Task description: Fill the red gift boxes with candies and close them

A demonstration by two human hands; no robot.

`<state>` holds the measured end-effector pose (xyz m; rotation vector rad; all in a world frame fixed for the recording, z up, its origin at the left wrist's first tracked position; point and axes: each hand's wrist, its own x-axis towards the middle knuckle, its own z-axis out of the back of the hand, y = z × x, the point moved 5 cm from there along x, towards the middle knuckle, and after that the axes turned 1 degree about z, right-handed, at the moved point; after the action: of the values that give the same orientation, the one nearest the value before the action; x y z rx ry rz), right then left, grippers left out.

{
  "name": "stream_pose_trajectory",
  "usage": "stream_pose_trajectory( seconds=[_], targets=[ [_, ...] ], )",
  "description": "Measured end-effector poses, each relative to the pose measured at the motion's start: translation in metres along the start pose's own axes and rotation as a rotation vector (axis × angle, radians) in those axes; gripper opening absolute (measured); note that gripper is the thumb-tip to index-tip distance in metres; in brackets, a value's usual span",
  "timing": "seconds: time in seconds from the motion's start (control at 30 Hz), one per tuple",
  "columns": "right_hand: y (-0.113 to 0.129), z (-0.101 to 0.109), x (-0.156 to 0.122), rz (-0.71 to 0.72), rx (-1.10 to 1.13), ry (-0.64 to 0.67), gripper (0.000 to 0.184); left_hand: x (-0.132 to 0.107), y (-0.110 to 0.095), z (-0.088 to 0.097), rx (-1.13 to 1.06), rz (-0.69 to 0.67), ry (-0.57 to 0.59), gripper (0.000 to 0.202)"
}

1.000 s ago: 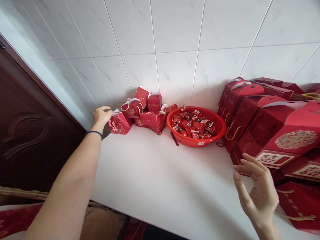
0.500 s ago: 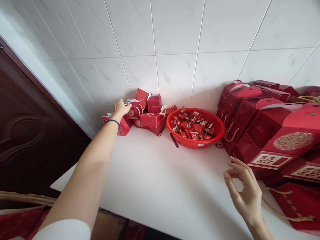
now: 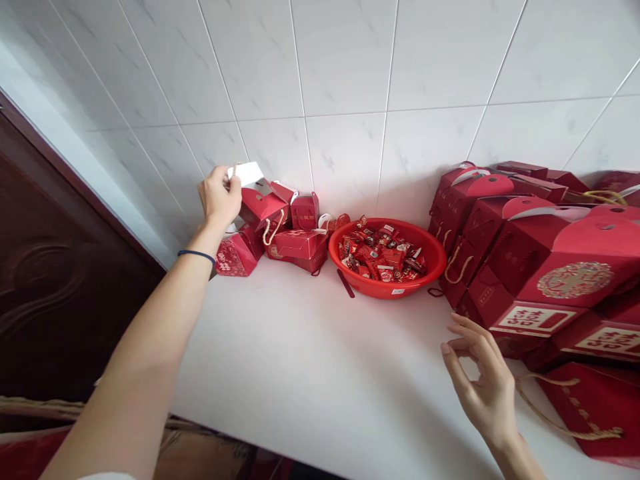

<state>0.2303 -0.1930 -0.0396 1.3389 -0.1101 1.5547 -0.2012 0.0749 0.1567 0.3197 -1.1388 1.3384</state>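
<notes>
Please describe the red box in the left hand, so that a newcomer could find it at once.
On the white table, find the round red plastic basin of wrapped packets. Left of it is a small cluster of red cardboard boxes. Yours is the red cardboard box with its white flap raised in the bare left hand; no hand holds its neighbours.

I'm standing in what looks like a home: marbled wall tiles (image 3: 345, 60) behind the white table (image 3: 300, 353), a dark, relief-patterned door (image 3: 50, 267) to its left.
</notes>
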Motion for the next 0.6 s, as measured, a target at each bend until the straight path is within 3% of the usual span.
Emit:
stream_pose_trajectory(
  seconds=[0.03,0.07,0.2,0.3,0.43,0.6],
  targets=[
    [0.003,-0.001,0.001,0.007,0.011,0.006,0.013,-0.003,-0.018,0.011,-0.022,-0.046,-0.062,0.029],
    [0.007,-0.002,0.003,0.017,0.024,0.013,0.015,-0.009,-0.040,0.017,-0.063,-0.124,-0.049,0.034],
    [0.032,-0.002,0.017,0.064,0.086,0.068,0.034,-0.068,-0.132,0.018,-0.215,-0.516,0.228,0.025],
    [0.054,-0.001,0.027,0.123,0.107,0.128,0.046,-0.131,-0.179,0.004,-0.353,-0.711,0.466,0.030],
    [0.066,-0.007,0.032,0.187,0.086,0.227,0.044,-0.202,-0.204,-0.017,-0.563,-0.696,0.692,0.035],
    [0.043,-0.023,0.023,0.001,-0.045,0.331,0.036,-0.245,-0.205,-0.039,-0.731,-0.406,0.858,0.035]
  ],
)
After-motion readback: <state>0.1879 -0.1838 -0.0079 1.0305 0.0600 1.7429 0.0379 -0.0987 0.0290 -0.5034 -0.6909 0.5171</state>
